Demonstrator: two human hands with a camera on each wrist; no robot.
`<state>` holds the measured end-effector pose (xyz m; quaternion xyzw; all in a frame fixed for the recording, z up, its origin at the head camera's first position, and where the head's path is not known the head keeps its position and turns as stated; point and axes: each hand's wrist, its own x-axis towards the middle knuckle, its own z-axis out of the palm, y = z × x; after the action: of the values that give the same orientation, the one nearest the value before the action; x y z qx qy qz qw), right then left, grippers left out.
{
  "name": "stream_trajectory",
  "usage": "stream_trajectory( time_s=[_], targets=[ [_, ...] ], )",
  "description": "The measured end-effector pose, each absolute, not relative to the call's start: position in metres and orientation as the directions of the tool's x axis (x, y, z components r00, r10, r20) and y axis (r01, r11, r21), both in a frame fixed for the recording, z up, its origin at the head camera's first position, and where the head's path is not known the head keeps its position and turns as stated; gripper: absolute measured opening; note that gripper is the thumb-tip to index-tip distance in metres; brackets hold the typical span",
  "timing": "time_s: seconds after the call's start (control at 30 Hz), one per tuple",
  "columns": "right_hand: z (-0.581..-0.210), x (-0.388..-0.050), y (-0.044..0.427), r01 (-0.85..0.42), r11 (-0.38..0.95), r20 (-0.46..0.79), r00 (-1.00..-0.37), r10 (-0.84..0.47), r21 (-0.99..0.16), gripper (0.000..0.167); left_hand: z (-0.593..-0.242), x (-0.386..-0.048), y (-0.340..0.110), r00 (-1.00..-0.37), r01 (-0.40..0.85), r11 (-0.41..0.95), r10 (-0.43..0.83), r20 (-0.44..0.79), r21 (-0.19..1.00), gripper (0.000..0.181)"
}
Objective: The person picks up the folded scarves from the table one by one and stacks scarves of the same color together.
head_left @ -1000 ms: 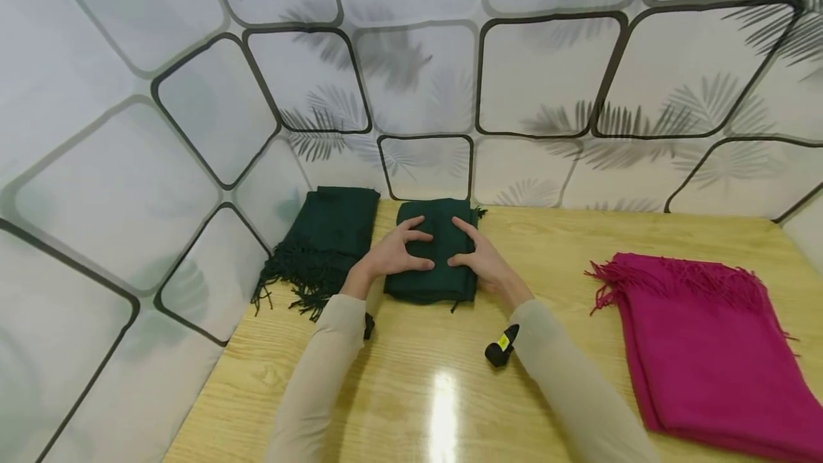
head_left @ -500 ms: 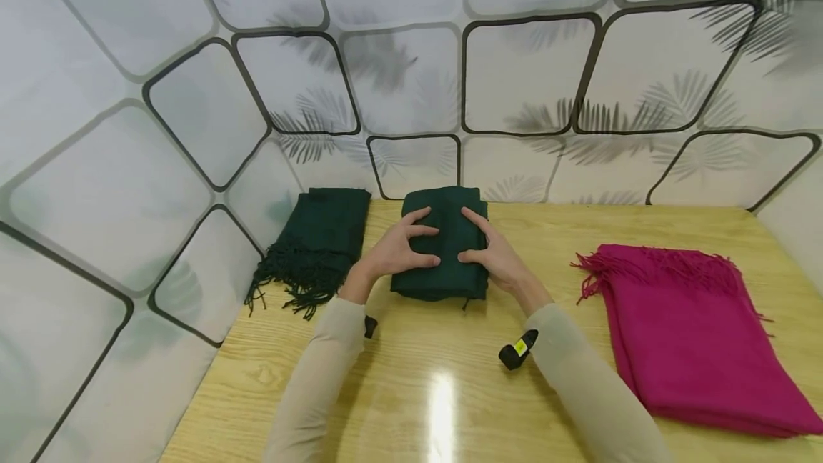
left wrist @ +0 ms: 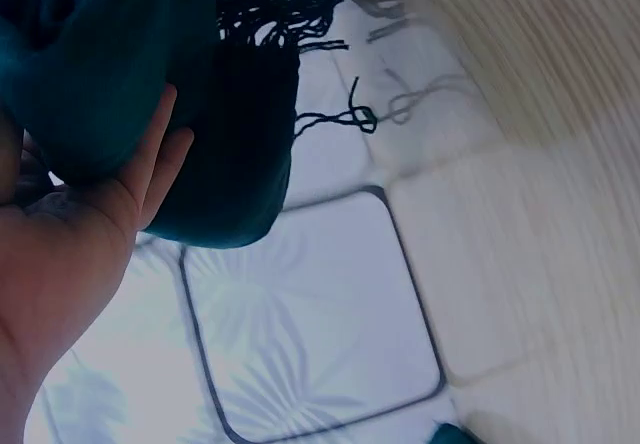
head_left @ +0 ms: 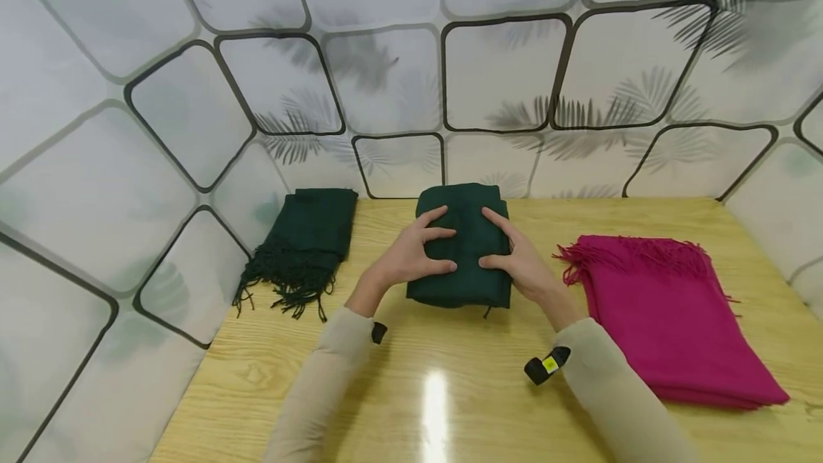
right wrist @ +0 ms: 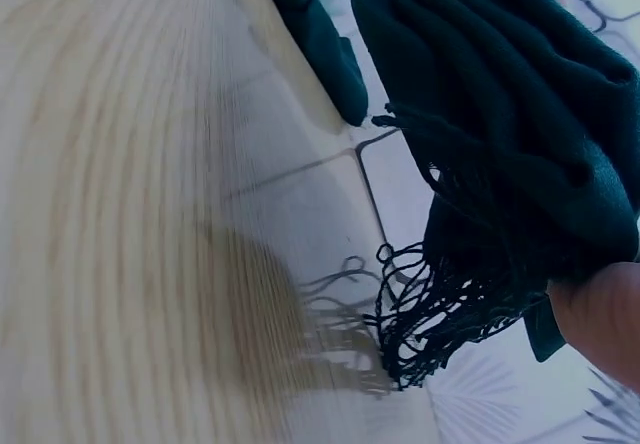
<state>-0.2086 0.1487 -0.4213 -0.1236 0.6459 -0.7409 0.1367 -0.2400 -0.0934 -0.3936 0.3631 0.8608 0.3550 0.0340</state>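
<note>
A folded dark green scarf point(head_left: 468, 241) is held up between my two hands in the head view, a little above the table. My left hand point(head_left: 406, 257) grips its left side, thumb and fingers spread over the face turned to me. On the opposite side my right hand point(head_left: 529, 267) grips it the same way. The left wrist view shows the left hand point(left wrist: 75, 249) against the folds of the scarf point(left wrist: 100, 74), with fringe behind. Loose fringe hangs from the scarf point(right wrist: 500, 74) over the table in the right wrist view, where only part of the right hand point(right wrist: 605, 314) shows.
A second folded dark green scarf point(head_left: 315, 223) with fringe lies at the table's back left. To the right lies a folded magenta scarf point(head_left: 662, 320), fringe toward the back. The glossy wooden table point(head_left: 386, 399) meets a patterned cloth wall point(head_left: 501, 77) behind.
Both hands have lifted the middle green scarf off the table and brought it slightly to the right, away from the other green scarf. The head view has turned a little to the right.
</note>
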Motion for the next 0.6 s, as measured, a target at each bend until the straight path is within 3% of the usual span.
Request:
stream_trajectory(
  time_s=[0.4,0.6],
  targets=[
    [-0.420,-0.170,0.186,0.021,-0.115,0.021,-0.936,-0.351,-0.993,0.089,-0.396,-0.213,-0.057,-0.689,0.643,0.458,0.696,0.203,0.614,0.058],
    [-0.428,-0.155,0.197,0.061,-0.096,-0.028,-0.948,-0.318,-0.993,0.091,-0.406,-0.205,-0.042,-0.671,0.648,0.477,0.727,0.148,0.593,0.059]
  ],
)
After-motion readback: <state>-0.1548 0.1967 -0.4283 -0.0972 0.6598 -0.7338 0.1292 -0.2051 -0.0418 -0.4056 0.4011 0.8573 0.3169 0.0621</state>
